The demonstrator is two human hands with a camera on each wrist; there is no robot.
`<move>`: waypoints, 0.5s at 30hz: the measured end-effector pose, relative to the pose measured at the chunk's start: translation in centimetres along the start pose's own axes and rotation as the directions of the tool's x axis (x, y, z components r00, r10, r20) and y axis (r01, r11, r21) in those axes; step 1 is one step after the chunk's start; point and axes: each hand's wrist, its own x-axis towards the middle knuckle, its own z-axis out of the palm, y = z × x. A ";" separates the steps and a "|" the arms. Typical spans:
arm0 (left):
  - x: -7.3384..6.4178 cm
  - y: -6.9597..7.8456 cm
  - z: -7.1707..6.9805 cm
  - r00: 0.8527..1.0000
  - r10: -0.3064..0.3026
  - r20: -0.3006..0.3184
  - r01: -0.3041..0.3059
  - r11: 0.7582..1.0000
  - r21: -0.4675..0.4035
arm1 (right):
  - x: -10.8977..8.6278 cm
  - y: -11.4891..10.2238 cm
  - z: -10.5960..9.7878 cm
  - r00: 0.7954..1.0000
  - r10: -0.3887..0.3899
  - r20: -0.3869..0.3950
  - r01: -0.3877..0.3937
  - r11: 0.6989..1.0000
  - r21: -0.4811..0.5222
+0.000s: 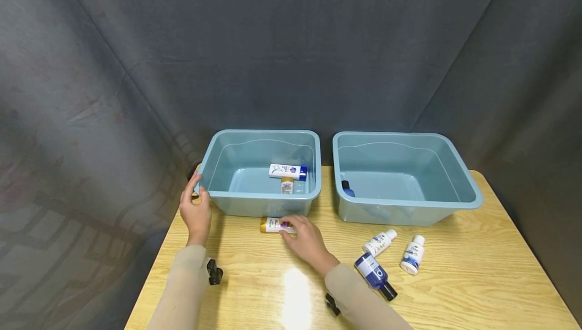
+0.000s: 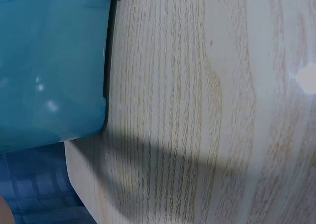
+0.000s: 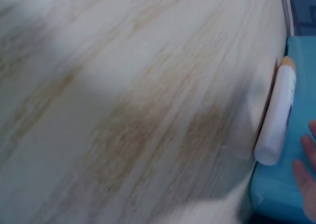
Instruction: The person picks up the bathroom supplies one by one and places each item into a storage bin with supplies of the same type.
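Observation:
My left hand [image 1: 196, 212] holds the front left corner of the left blue bin [image 1: 261, 207], fingers along the outside and thumb at the rim. Only a sliver of a finger shows in the left wrist view. In front of that bin, a white bottle with a gold cap [image 1: 269, 225] lies on its side along the wall. Over its right end is my right hand [image 1: 305, 239], thumb and fingers spread. The right wrist view shows a gap between these fingers [image 3: 306, 179] and the white bottle [image 3: 277, 115]. Inside the left bin lie a white tube with a blue cap [image 1: 284, 171] and a gold-and-white bottle [image 1: 287, 186].
A second blue bin [image 1: 404, 203] stands to the right, with a dark-capped blue bottle [image 1: 348, 189] inside. Before it on the wooden table [image 1: 477, 269] lie two white bottles [image 1: 378, 243] [image 1: 413, 255] and a dark blue bottle [image 1: 374, 272]. A grey curtain [image 1: 291, 57] hangs behind.

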 end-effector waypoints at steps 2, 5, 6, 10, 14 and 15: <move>0.0 0.0 0.0 1.000 0.001 -0.002 -0.001 1.000 0.002 | 0.1 0.1 0.1 1.000 0.003 0.004 -0.003 1.000 0.002; 0.1 0.0 0.0 1.000 0.001 -0.004 -0.001 1.000 0.003 | 0.2 0.2 0.2 1.000 0.006 0.013 -0.006 1.000 0.001; 0.1 0.0 0.0 1.000 0.001 -0.004 -0.001 1.000 0.003 | 0.3 0.2 0.2 1.000 0.004 0.014 -0.004 1.000 -0.006; 0.2 0.0 0.1 1.000 0.003 -0.008 -0.003 1.000 0.003 | 0.6 0.4 0.4 1.000 0.004 0.023 -0.004 1.000 -0.029; 0.2 -0.1 0.1 1.000 0.006 -0.013 -0.006 1.000 0.001 | 0.8 0.4 0.6 0.999 0.005 0.032 -0.003 0.999 -0.050; 0.2 -0.1 0.1 1.000 0.007 -0.014 -0.007 1.000 0.002 | 0.8 0.4 0.7 0.999 0.005 0.033 -0.003 0.999 -0.054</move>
